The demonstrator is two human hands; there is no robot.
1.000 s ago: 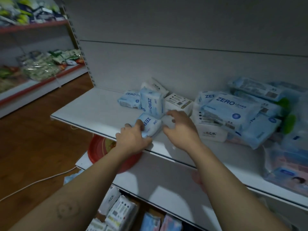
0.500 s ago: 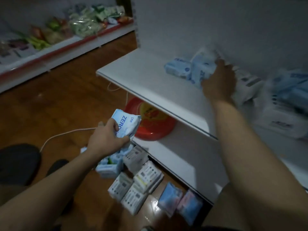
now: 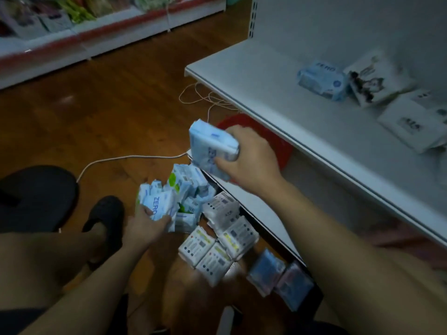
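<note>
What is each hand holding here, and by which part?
The right hand grips a blue pack by one end, thumb on its printed face. The left hand holds a ZERO pack by its lower edge.

My right hand (image 3: 251, 160), gripping a blue pack (image 3: 210, 148), hangs at centre frame just off the upper shelf (image 3: 254, 76). Its left and near board lies open; shelved packs (image 3: 321, 79) crowd the far right. Under my left hand (image 3: 142, 228), holding a ZERO pack (image 3: 158, 205), a heap of packs (image 3: 217, 238) fills the lower middle. Upper left, wood floor (image 3: 108, 105) lies open, crossed by a white cable (image 3: 135, 156).
</note>
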